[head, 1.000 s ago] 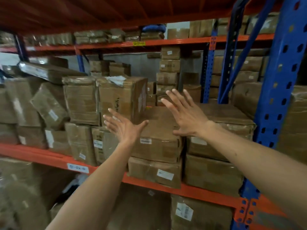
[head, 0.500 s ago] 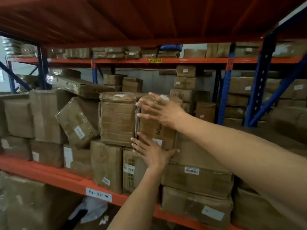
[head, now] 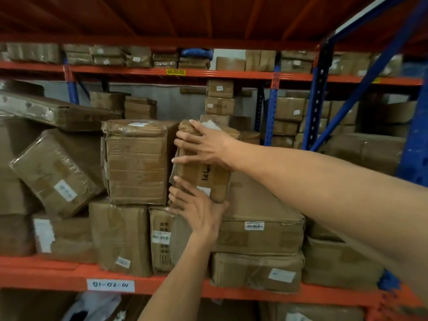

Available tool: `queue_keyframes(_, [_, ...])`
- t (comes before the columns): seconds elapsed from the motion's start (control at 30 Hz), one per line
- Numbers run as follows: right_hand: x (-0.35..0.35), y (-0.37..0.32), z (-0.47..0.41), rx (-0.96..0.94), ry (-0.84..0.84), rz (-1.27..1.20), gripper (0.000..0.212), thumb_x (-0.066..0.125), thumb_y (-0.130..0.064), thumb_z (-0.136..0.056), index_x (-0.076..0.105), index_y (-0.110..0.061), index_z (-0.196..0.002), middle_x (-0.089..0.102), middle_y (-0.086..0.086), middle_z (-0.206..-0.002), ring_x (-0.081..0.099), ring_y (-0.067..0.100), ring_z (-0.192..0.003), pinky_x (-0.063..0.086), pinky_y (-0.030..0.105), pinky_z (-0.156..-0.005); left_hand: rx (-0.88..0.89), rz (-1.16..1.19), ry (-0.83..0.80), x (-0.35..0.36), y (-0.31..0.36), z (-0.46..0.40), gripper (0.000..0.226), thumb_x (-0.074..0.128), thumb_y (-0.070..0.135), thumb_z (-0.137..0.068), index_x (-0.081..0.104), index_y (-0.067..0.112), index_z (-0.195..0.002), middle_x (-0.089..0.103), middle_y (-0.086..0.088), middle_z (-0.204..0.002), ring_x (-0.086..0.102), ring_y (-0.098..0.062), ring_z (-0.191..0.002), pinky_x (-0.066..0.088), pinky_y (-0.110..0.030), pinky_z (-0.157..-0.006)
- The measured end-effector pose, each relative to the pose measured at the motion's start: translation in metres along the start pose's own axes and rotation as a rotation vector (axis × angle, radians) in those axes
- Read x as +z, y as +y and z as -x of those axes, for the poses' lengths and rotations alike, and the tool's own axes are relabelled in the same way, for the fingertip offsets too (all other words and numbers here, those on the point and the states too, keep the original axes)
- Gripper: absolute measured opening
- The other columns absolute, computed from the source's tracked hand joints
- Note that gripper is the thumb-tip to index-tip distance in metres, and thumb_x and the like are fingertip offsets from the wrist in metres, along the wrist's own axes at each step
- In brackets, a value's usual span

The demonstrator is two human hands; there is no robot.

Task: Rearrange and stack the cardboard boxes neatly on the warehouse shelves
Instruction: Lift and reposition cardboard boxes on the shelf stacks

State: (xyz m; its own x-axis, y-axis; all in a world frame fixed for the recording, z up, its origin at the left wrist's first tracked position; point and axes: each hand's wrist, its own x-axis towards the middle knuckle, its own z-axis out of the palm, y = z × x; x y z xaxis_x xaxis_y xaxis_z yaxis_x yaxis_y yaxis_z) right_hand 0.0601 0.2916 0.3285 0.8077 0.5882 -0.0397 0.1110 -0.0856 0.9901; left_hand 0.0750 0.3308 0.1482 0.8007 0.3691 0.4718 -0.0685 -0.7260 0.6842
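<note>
— Head view first: where is the box (head: 203,174)?
— Upright on the middle shelf, its foot on a wide flat box (head: 259,218). Right hand (head: 203,147) is clamped over its top front edge, left hand (head: 199,209) pressed flat at its lower left corner, fingers spread. Both grasp it.
— Room at the sides?
— Tight on the left: a taped box (head: 139,163) stands just beside it, a narrow dark gap between. To the right, the flat box's top lies bare.
— And the surroundings?
— An orange shelf beam (head: 46,274) carries a handwritten label (head: 110,285); a blue upright (head: 416,140) stands at right. More boxes fill the racks behind.
</note>
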Motion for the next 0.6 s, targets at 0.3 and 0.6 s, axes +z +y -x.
queue_keyframes(0.3, [0.052,0.009,0.082,0.232,0.143,-0.233,0.073,0.028,-0.035,-0.094,-0.002,-0.020,-0.159,0.005,0.031,-0.156,0.010,0.044,-0.145,0.026,0.061,-0.111,0.380,-0.090,0.025,-0.024,0.019,0.010,0.148,0.091,0.046,-0.050,-0.008,0.009,-0.153,0.008,-0.031,-0.149,0.007,-0.051,-0.137,0.054,-0.061,-0.084])
queue_keyframes(0.6, [0.128,0.020,0.219,0.601,0.072,-0.426,0.150,0.087,-0.061,-0.041,0.004,-0.018,-0.157,0.022,0.027,-0.146,0.022,0.045,-0.134,0.031,0.060,-0.108,0.847,-0.292,0.093,-0.029,0.131,0.035,0.144,0.091,0.051,-0.050,0.006,0.002,-0.155,0.018,-0.038,-0.143,0.017,-0.057,-0.133,0.048,-0.069,-0.089])
